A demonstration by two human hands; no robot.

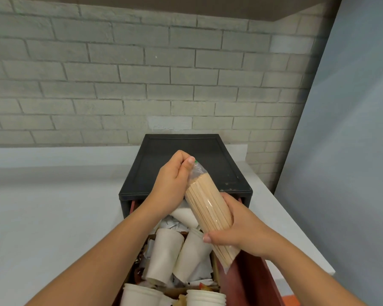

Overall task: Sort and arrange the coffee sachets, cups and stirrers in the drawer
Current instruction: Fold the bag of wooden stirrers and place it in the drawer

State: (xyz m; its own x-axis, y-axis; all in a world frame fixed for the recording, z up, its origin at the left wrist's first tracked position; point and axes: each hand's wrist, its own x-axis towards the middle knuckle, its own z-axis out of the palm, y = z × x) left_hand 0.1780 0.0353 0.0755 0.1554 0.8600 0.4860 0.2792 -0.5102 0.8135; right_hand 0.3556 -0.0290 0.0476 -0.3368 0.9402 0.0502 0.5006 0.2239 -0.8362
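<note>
Hands (pixel 170 182) (pixel 241 230) grip bagged stirrers (pixel 208 206) above open drawer (pixel 252 279)

OCCLUDED: your right hand (pixel 239 233) covers the lower middle of the stirrer bag (pixel 206 206) | CUT OFF: drawer (pixel 250 281) and front cups (pixel 206 297) (bottom edge of view) | UNREADABLE: sachets (pixel 174 224), half buried under cups, print too small

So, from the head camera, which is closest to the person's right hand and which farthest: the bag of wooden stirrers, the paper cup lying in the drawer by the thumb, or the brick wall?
1. The bag of stirrers: gripped by the right hand itself.
2. The paper cup: lying in the drawer, just left of and below that hand.
3. The brick wall: far behind, at the back.
</note>
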